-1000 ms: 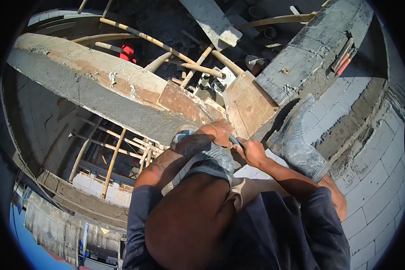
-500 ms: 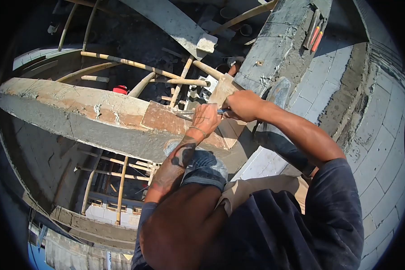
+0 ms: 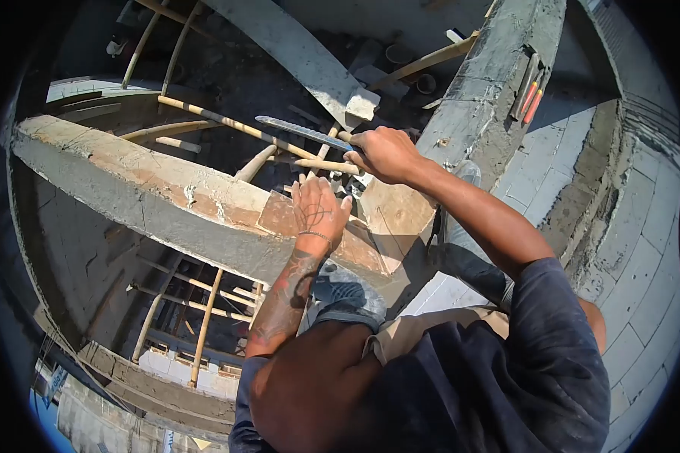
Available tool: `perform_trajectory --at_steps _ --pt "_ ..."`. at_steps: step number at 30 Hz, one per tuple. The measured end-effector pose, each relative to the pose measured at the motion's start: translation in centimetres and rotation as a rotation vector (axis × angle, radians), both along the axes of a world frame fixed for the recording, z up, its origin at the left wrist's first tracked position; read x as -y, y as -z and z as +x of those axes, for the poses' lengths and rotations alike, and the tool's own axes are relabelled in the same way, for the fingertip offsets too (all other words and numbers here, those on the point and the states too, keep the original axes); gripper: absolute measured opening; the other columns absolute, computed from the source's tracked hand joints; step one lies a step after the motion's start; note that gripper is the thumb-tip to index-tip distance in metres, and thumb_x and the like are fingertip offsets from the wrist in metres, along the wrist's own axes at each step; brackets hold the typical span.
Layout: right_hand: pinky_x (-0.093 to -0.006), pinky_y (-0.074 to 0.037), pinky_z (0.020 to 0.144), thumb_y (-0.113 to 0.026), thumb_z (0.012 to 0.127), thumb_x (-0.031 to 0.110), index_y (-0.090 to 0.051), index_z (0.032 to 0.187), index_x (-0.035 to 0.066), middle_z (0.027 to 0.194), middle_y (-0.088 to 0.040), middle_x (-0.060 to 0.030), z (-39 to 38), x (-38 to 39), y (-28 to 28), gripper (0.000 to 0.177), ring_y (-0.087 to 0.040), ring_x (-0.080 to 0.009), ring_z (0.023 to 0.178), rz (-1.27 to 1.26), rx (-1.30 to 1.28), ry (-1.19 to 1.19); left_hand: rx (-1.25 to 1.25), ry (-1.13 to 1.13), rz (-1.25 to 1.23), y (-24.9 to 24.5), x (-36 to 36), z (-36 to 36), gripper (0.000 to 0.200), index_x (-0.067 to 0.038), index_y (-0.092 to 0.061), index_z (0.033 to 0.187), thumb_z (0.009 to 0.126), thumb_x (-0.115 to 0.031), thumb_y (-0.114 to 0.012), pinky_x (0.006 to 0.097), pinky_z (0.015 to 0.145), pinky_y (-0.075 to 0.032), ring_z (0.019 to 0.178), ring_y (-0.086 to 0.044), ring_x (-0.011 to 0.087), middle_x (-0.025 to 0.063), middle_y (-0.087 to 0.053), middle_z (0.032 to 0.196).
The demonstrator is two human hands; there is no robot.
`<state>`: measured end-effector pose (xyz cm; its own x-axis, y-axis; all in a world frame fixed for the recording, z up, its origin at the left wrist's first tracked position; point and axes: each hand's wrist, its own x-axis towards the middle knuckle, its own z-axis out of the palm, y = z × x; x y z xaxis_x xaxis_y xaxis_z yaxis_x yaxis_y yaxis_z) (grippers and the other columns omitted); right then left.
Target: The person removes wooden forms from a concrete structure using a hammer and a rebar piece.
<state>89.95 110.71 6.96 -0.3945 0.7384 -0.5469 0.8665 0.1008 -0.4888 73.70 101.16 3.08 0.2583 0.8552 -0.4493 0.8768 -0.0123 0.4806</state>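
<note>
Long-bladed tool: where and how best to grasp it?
Probably by the end in the right grip, palm wrapped round, coming from the right: the long, thin blade juts leftward from there, exposed. The held end is mostly covered.

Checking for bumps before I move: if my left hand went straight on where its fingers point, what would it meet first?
Most likely the bamboo pole crossing just ahead of your left hand. Depth is unclear from this view, so the pole may lie lower and your fingers could pass over it.
</note>
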Motion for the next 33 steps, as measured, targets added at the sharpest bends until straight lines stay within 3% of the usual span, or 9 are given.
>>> perform_trajectory --at_steps 3,6,12,16,18,21,22,27,33 --pt "-0.0455 -0.046 0.063 -0.054 0.082 0.029 -0.063 0.082 0.005 0.068 -0.061 -0.0177 3.7 4.5 -0.4 0.025 -0.059 -0.0367 0.070 -0.085 0.062 0.102 -0.029 0.357 -0.489 6.5 9.4 2.5 0.028 -0.004 -0.064 0.084 0.078 -0.029 -0.052 0.0544 0.103 -0.016 0.099 -0.054 0.0339 0.0172 -0.062 0.091" --pt "-0.0468 -0.045 0.063 -0.054 0.083 0.032 -0.062 0.083 0.006 0.069 -0.060 -0.0185 6.1 6.8 -0.9 0.027 -0.059 -0.0374 0.071 -0.152 0.109 0.107 0.233 0.306 -0.562 3.4 8.4 4.0 0.019 -0.005 -0.063 0.082 0.076 -0.013 -0.047 0.0405 0.073 -0.047 0.085 -0.060 0.0340 0.0191 -0.063 0.085" --pt "-0.0438 -0.044 0.058 -0.055 0.081 0.029 -0.063 0.080 0.003 0.068 -0.059 -0.0211 5.4 5.7 -0.3 0.028 -0.058 -0.0380 0.066 -0.012 0.098 -0.045 0.173 0.319 -0.664 -0.3 4.7 1.9 0.055 -0.004 -0.042 0.125 0.076 -0.025 -0.055 0.0403 0.094 -0.036 0.108 -0.050 0.0313 0.0189 -0.054 0.111" --pt "-0.0424 -0.040 0.055 -0.056 0.082 0.028 -0.057 0.072 -0.002 0.065 -0.054 -0.0237 2.9 4.1 -0.1 0.032 -0.054 -0.0387 0.062 0.007 -0.007 -0.090 0.408 -0.525 0.324 -4.2 3.4 -4.6 0.038 -0.004 -0.052 0.105 0.070 -0.014 -0.064 0.0395 0.092 -0.036 0.107 -0.045 0.0320 0.0144 -0.049 0.109" --pt "-0.0408 -0.039 0.053 -0.057 0.082 0.027 -0.055 0.070 -0.004 0.063 -0.052 -0.0235 0.3 2.5 -2.2 0.033 -0.052 -0.0379 0.057 -0.018 0.016 -0.165 0.077 -0.920 0.715 -6.2 4.0 -9.5 0.036 -0.003 -0.051 0.100 0.067 -0.012 -0.066 0.0405 0.088 -0.036 0.101 -0.046 0.0314 0.0128 -0.049 0.105" --pt "-0.0403 -0.039 0.053 -0.058 0.081 0.026 -0.055 0.071 -0.003 0.062 -0.053 -0.0213 -1.9 1.0 -2.2 0.031 -0.052 -0.0354 0.058 0.031 0.005 -0.250 -0.223 -1.466 0.462 -2.2 8.3 -14.7 0.051 0.000 -0.045 0.108 0.071 -0.024 -0.069 0.0428 0.088 -0.036 0.100 -0.045 0.0348 0.0186 -0.047 0.106" --pt "-0.0422 -0.040 0.055 -0.058 0.081 0.027 -0.057 0.073 -0.002 0.065 -0.055 -0.0208 -3.0 0.5 -2.4 0.030 -0.054 -0.0385 0.063 -0.006 0.032 -0.232 0.030 -1.573 0.226 -0.4 10.2 -15.6 0.064 0.004 -0.044 0.115 0.072 -0.038 -0.068 0.0424 0.091 -0.037 0.107 -0.045 0.0382 0.0254 -0.046 0.115" --pt "-0.0348 -0.040 0.051 -0.057 0.082 0.021 -0.059 0.075 -0.005 0.056 -0.052 -0.0160 -6.3 -1.0 -3.1 0.026 -0.049 -0.0218 0.048 0.034 -0.010 -0.321 0.435 -1.379 -0.197 4.0 14.6 -13.2 0.096 0.015 -0.036 0.123 0.073 -0.066 -0.052 0.0368 0.100 -0.031 0.121 -0.039 0.0354 0.0317 -0.040 0.125" --pt "-0.0344 -0.041 0.052 -0.057 0.082 0.021 -0.060 0.078 -0.004 0.058 -0.054 -0.0163 -6.9 -0.7 -2.9 0.026 -0.053 -0.0223 0.051 0.048 -0.045 -0.323 0.229 -1.411 -0.008 4.3 14.4 -11.1 0.069 0.000 -0.054 0.114 0.084 -0.060 -0.039 0.0455 0.085 -0.040 0.099 -0.052 0.0395 0.0239 -0.058 0.102"
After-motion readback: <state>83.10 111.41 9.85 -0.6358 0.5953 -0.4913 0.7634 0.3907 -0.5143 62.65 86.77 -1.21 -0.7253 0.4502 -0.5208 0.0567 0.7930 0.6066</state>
